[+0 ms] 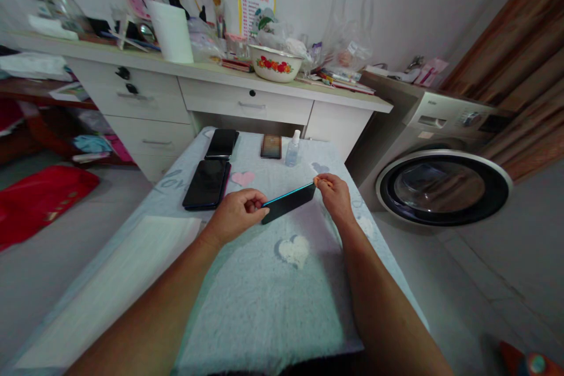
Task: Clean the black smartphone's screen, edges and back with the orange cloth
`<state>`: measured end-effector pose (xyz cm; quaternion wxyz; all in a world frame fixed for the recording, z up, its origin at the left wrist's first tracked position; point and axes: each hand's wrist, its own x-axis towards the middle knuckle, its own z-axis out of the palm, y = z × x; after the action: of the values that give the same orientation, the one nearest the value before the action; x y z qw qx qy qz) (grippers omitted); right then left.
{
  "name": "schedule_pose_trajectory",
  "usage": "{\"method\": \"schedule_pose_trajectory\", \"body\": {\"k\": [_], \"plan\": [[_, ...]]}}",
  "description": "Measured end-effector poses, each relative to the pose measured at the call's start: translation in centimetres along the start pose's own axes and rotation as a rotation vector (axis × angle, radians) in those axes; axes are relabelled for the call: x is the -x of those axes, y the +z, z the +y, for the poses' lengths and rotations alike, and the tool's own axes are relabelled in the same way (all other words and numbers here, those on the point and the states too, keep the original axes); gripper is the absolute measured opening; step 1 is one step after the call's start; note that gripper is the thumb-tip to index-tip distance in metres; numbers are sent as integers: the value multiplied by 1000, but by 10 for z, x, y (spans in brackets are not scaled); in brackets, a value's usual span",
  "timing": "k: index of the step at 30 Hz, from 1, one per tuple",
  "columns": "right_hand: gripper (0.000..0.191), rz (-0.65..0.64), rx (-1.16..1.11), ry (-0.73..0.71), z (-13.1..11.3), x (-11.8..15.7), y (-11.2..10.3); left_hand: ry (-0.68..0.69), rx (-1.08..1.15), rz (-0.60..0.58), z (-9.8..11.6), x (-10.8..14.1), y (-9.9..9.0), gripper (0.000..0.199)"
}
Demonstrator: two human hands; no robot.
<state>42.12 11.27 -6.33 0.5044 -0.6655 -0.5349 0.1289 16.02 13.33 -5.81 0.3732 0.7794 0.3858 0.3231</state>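
Observation:
A dark smartphone [288,204] with a bluish edge is held tilted above the cloth-covered table [264,299]. My left hand [240,211] pinches its left end between thumb and fingers. At the opposite end, my right hand [332,191] grips the upper right corner with its fingers closed. To the left of my left hand lies a black phone [207,184], and behind that another black phone [221,144]. A small clear spray bottle [292,150] stands upright beyond the held phone. Next to it is a small flat rectangular item [271,145] with a brownish, patterned face.
A pale folded sheet [114,288] lies along the table's left side. Behind the table stands a white desk [247,103] with drawers, bearing a flowered enamel bowl [277,64] and a white cylinder [170,32]. A washing machine [440,158] is at right, a red bag [44,202] on the left floor.

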Motion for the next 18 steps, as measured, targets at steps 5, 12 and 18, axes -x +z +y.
{"method": "schedule_pose_trajectory", "body": {"k": [5,12,18], "plan": [[30,-6,-2,33,4,0,0,13,-26,6,0,0,-1,11],[30,-25,3,62,9,-2,-1,16,-34,-1,0,0,0,10],[29,-85,25,113,12,-2,-1,20,-42,11,1,1,0,11]]}}
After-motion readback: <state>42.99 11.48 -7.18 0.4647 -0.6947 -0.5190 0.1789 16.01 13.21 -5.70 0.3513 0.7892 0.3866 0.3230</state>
